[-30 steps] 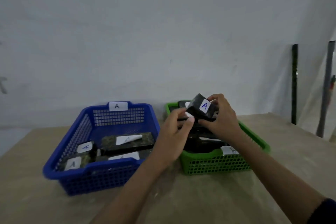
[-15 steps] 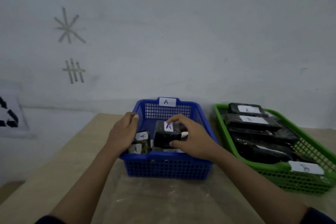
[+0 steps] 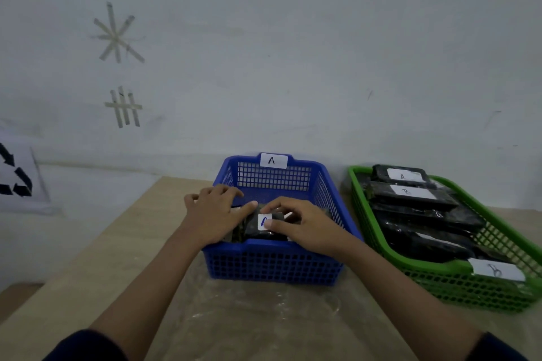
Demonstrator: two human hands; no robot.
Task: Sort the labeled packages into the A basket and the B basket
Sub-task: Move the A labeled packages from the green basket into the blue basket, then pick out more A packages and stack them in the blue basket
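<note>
A blue basket (image 3: 272,267) tagged "A" sits at the table's (image 3: 88,267) back edge. Inside it, the right hand (image 3: 305,228) grips a black package (image 3: 264,228) whose white label is half hidden by the thumb. The left hand (image 3: 214,214), loosely curled, touches the package's left side. Since a half-second ago, the package has sunk lower. The green basket (image 3: 457,284) holds packages marked "A" and "B"; its front tag is illegible.

A blue mesh basket (image 3: 272,265), a green mesh basket (image 3: 457,287), black packages (image 3: 410,195) with white labels (image 3: 406,175).
</note>
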